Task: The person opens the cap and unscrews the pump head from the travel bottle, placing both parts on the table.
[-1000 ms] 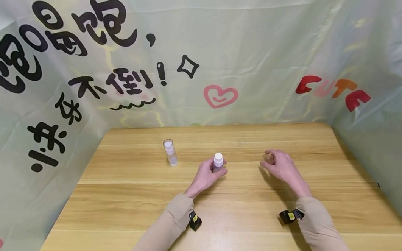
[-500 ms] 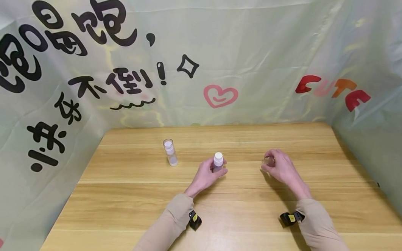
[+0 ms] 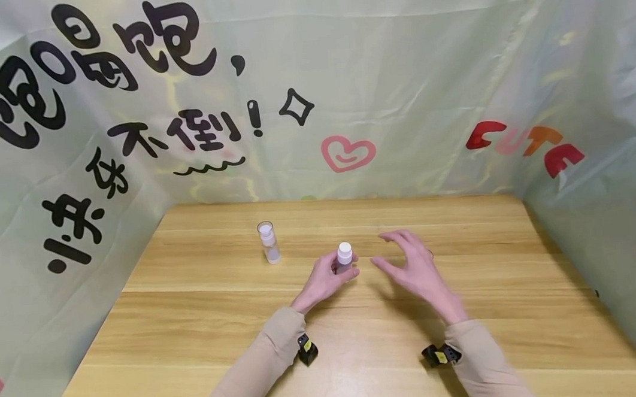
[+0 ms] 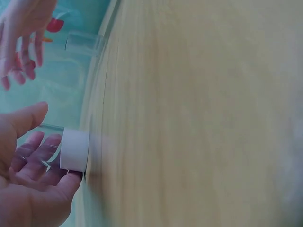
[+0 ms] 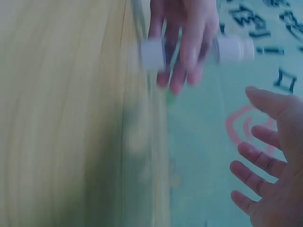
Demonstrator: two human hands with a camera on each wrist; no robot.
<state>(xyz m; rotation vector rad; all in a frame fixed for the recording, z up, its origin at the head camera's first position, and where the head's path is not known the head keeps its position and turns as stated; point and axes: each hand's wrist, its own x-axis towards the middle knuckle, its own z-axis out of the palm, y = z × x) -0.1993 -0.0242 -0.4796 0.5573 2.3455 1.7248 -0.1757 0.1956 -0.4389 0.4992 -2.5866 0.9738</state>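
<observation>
Head view: the pump bottle (image 3: 345, 256) stands upright in your left hand (image 3: 323, 281), near the middle of the table (image 3: 196, 355), its white head showing above your grip. Your fingers and thumb curl round the lower body. To its right, your right hand (image 3: 416, 271) is spread, thumb apart from the fingers, holding nothing and well clear of the bottle. Farther left stands a second, capped bottle (image 3: 269, 249).

Left wrist view: your fingers and thumb are round the see-through body, with the white base (image 4: 75, 149) left exposed; you cannot tell whether that base rests on the wood. The clear cap (image 4: 83, 43) sits on the table off to the right, past your right hand.

Right wrist view: the bottle's stepped white head stands free of your left fingers, while your right fingers are fanned with nothing between them. Expect a light, stiff, probably plastic bottle, smooth enough to twist in a loose grip. Hold it low round the body, firm but not crushing, and keep pressure off the head, which may push down. The cap looks thin and slick, so take it by its sides with your fingertips.
</observation>
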